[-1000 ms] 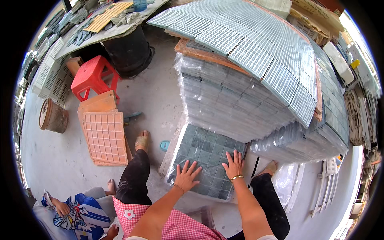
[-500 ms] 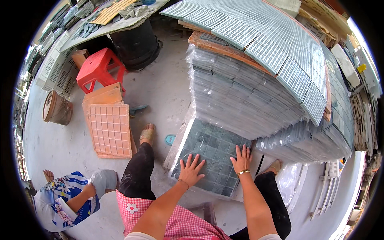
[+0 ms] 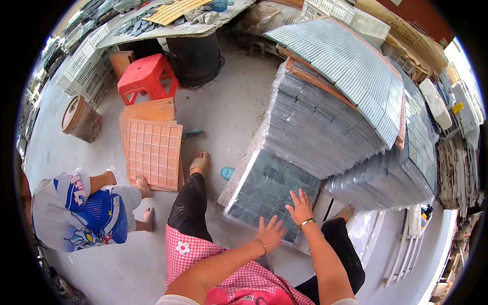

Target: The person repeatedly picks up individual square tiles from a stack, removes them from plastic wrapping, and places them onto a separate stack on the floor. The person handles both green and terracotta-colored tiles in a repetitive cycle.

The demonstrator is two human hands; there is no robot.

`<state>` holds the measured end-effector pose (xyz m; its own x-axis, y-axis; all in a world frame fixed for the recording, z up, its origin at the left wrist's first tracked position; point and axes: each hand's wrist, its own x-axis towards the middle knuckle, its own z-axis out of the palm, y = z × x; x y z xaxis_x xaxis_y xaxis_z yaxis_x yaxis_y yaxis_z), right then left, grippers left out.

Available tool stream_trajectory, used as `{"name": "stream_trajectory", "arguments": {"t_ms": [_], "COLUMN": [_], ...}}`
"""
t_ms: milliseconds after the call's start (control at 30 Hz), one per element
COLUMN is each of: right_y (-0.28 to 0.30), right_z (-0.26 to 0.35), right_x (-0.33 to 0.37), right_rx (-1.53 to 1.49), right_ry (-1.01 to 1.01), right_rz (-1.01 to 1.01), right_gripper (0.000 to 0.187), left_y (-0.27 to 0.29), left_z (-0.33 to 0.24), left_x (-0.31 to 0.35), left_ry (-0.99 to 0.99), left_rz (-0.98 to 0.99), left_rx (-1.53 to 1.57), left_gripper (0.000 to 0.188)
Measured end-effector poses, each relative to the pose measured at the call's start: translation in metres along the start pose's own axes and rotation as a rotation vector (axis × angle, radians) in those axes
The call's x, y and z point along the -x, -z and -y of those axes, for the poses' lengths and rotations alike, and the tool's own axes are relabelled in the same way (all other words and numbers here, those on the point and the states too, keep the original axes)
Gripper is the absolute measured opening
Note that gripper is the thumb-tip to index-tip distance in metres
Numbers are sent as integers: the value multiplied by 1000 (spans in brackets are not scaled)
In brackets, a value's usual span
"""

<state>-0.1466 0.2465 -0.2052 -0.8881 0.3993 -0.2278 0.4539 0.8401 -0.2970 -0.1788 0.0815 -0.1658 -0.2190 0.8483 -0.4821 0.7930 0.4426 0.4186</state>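
Tile sheet (image 3: 272, 178) beside tall stack (image 3: 315, 122)

Sheet lies on near side of stack. Left hand (image 3: 271, 235): empty, fingers spread, farther from stack than right hand (image 3: 301, 208), likewise empty and wide. Contact with sheet: cannot tell. Red stool (image 3: 146, 76): left of stack.

Lettering in 3 spots, all in the head view: dark print along the brown packaging (image 3: 406, 29), upper right; bold characters on the nearby person's blue-and-white top (image 3: 81, 218); small letters low on the pink apron (image 3: 254, 273), not fully legible.
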Motion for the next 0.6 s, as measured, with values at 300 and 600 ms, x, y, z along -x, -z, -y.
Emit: {"name": "stream_trajectory", "arguments": {"t_ms": [300,600], "right_y": [-15,-26], "right_z": [-39,-84], "right_x": [-29,-69], "right_rx": [53,75], "right_ry": [-199,-264], "right_rz": [-46,-58], "right_gripper": [57,56], "left_y": [14,42], "left_z": [99,157], "left_x": [-88,-161], "left_ry": [218,232], "left_rz": [-362,-388], "left_rx": [-113,-123], "left_gripper": [60,60]}}
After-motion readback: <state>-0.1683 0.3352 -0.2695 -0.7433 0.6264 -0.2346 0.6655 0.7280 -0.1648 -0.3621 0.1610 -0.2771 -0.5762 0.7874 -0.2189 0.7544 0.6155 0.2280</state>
